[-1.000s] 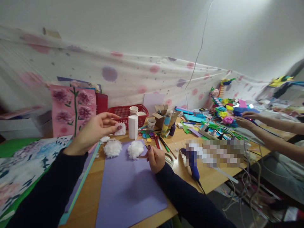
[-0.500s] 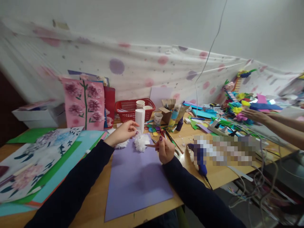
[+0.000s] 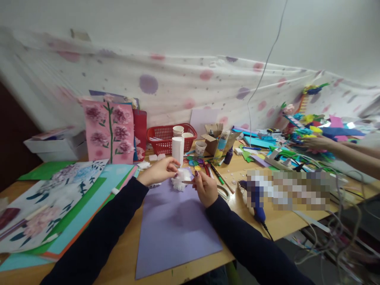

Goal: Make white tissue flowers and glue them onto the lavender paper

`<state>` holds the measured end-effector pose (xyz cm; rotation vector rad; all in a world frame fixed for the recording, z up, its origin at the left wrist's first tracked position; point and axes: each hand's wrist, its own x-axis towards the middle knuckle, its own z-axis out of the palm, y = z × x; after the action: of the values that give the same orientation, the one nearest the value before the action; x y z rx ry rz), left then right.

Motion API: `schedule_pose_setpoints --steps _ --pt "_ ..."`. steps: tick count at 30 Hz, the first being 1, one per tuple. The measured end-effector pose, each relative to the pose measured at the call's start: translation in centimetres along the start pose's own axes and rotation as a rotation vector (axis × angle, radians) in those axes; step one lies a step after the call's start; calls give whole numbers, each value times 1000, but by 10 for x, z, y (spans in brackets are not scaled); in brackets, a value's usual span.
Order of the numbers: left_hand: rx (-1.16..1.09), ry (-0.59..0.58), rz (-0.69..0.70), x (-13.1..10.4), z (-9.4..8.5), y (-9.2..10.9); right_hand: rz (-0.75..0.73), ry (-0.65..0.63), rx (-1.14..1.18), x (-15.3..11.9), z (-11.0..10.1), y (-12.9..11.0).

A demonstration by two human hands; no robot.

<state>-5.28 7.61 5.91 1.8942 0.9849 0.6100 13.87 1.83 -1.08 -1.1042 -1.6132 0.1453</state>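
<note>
A fluffy white paper flower is at the far end of a purple sheet. My left hand is at its left edge, thumb and fingertips pinched together on its white petals. From the right, my right hand grips a thin brown stick between thumb and fingers, its tip against the flower. Another white piece shows partly under my left hand. Just behind the flower stands a white paper roll.
A blue glue gun lies right of the sheet, near a power strip and cables. Behind are a red basket, paper cup and pens. Painted sheets lie left. Another person's arms reach in at right.
My left hand has come down closer to the flower, covering more of the white piece beside it. The stick stays in my right hand. The whole view has shifted slightly.
</note>
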Motion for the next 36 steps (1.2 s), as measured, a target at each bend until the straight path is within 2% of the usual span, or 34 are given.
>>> schedule_pose_setpoints --steps 4,8,12,15,17,22,31,36 --pt "40 -40 -28 0 6 0 23 -16 16 1 2 2" --pt "53 -25 -47 4 16 -7 40 0 28 2 3 3" --pt "68 29 -13 9 26 -19 73 80 25 2 -1 2" --pt "168 93 38 10 32 -24 87 171 41 1 -6 -1" --pt "246 125 59 10 33 -25 51 188 42 -1 -9 -3" --pt "346 150 81 8 34 -21 -72 116 -2 -2 -10 -4" --pt "377 158 73 7 37 -13 -97 34 -86 -2 -6 -5" --pt "488 127 32 4 21 -8 -92 5 -127 -2 -5 -4"
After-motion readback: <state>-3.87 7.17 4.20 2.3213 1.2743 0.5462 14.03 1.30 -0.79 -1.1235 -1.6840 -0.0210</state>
